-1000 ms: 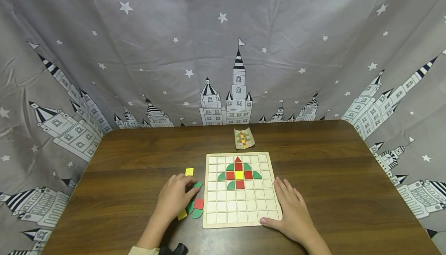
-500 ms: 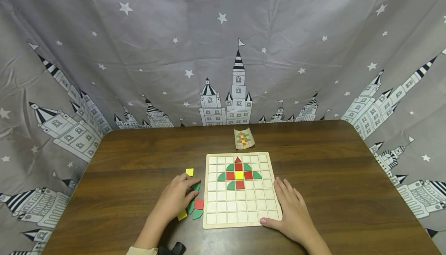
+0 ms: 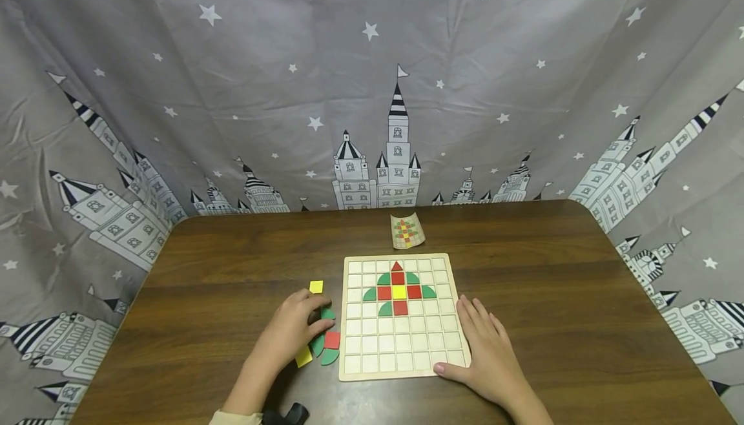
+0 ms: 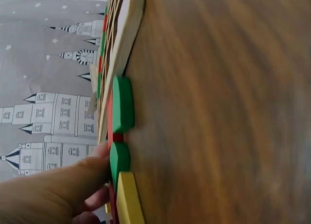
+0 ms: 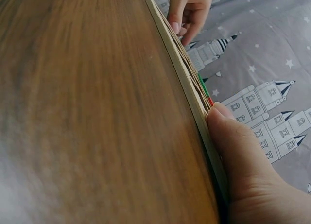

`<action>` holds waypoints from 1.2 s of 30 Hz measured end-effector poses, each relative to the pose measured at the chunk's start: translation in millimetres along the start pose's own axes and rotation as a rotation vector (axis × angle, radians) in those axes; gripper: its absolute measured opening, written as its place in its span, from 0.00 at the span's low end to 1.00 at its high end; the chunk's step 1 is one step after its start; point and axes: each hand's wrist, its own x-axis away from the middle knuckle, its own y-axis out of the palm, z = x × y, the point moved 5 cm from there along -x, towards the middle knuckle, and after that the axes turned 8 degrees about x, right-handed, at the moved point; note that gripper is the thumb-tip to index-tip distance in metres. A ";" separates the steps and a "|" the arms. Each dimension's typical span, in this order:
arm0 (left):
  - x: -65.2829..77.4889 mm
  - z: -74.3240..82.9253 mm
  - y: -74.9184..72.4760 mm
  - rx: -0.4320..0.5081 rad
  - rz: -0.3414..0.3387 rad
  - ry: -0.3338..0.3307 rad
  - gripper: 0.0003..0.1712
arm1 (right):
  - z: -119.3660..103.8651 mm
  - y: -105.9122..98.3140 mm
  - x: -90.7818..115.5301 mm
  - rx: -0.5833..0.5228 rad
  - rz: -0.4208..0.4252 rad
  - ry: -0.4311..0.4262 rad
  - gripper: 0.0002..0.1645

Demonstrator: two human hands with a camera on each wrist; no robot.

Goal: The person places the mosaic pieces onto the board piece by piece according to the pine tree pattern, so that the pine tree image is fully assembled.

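My left hand [image 3: 292, 323] bends its thumb and index finger around a green quarter-circle tile [image 3: 328, 314] just left of the grid board. Close below its thumb lie a red square tile [image 3: 332, 340], more green quarter-circles [image 3: 329, 356] and a yellow tile [image 3: 303, 356]. My right hand [image 3: 487, 354] rests on the pale wooden grid board [image 3: 403, 374], fingers straight along its right edge and thumb on the front corner. A red triangle [image 3: 397, 266] tops the board's pattern of red squares, green quarter-circles and one yellow square [image 3: 399, 292].
A small pattern card [image 3: 407, 231] with a coloured figure lies behind the board on the brown wooden table [image 3: 552, 270]. One yellow square [image 3: 316, 287] sits beyond my left fingertips. Behind the table hangs a grey castle-print curtain [image 3: 261, 37].
My left hand has shifted slightly left and the green quarter-circle at its fingertips has turned and moved a little toward me. The right hand and the board stay put.
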 end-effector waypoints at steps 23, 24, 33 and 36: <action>-11.3 44.1 2.8 -0.068 0.061 0.194 0.14 | 0.0 -1.1 -0.7 -0.006 -0.010 0.001 0.74; -12.5 50.5 6.0 -0.071 0.055 0.226 0.15 | 0.0 -1.2 -0.8 -0.007 -0.011 0.001 0.74; -27.8 106.6 44.1 -0.125 -0.011 0.425 0.10 | -0.2 -0.9 0.3 -0.011 0.004 -0.010 0.73; -32.8 117.9 56.8 -0.153 -0.034 0.443 0.11 | -0.6 -0.9 0.6 -0.009 0.006 -0.012 0.73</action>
